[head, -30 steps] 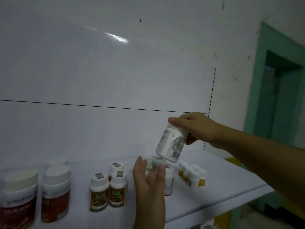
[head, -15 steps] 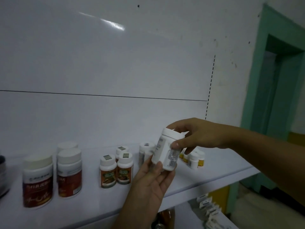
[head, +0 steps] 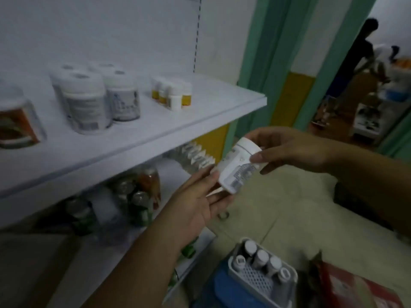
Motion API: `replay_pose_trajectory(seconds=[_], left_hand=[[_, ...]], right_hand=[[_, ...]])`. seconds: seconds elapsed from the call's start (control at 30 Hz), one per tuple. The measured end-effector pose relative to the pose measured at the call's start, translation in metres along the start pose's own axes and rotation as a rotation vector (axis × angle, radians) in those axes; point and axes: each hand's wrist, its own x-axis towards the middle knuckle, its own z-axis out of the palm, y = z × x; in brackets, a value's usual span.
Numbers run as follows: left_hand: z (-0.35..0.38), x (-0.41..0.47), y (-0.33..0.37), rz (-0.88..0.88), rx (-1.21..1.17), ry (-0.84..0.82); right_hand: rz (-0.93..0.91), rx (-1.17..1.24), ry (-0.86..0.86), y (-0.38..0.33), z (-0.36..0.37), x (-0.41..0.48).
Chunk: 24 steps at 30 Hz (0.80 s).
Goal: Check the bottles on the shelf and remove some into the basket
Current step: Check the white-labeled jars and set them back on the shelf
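**White upper shelf board** [head: 155, 134]: the largest surface I see, running from the left edge of my head view to its front right corner.

**Green door frame** [head: 266, 52]: stands just beyond the shelf's right end.

**Lower shelf** [head: 191, 172]: holds blurred dark jars and cans [head: 138, 196], which I cannot tell apart.

**Red cardboard box** [head: 355, 290]: sits in the bottom right corner of the view.

**White perforated plastic basket** [head: 253, 278]: sits low in the view, left of the red box. Several white-capped bottles [head: 261, 256] stand upright in it along its far and right walls.

**Left hand** [head: 200, 196]: palm up and fingers straight, not curled. The fingertips support the lower end of the held bottle.

**Right hand** [head: 289, 150]: thumb and fingers pinch the cap end of the same bottle.

**White plastic bottle with a barcode label** [head: 239, 167]: off the shelf and tilted, cap uppermost. It is held in the air below the shelf's front right corner, well above the basket.

**Wide white-capped bottles with grey labels** [head: 86, 105]: clustered upright at mid-shelf.

**Brown-labelled bottle** [head: 17, 123]: stands at the shelf's left, cut off by the frame edge.

**Small yellow bottles with white caps** [head: 186, 97]: grouped upright nearer the shelf's right rear.
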Motion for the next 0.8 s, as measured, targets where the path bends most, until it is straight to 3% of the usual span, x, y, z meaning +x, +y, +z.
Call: replay_pose_trajectory(seconds=[0.23,0.37,0.47,0.6,0.7,0.8], left_hand=[[-0.014,0.053,-0.1,-0.225,0.125,0.106],[-0.023,0.082,-0.157,-0.366,0.132,0.174],[-0.033,0.105,-0.198,-0.51,0.289,0.196],[-0.058,0.138,-0.237,-0.579,0.814,0.239],[-0.085,0.161,-0.255,-0.535,1.204,0.215],[-0.116,0.171,-0.269,-0.547,1.334,0.202]], right_hand=[[0.301,0.245,0.133,0.133,0.002,-0.033],[0.386,0.363,0.193,0.197,0.005,-0.048],[0.453,0.408,0.29,0.254,0.017,-0.054],[0.578,0.124,0.452,0.35,0.066,-0.045],[0.61,-0.155,0.361,0.419,0.117,-0.03],[0.573,-0.275,0.277,0.477,0.162,-0.006]])
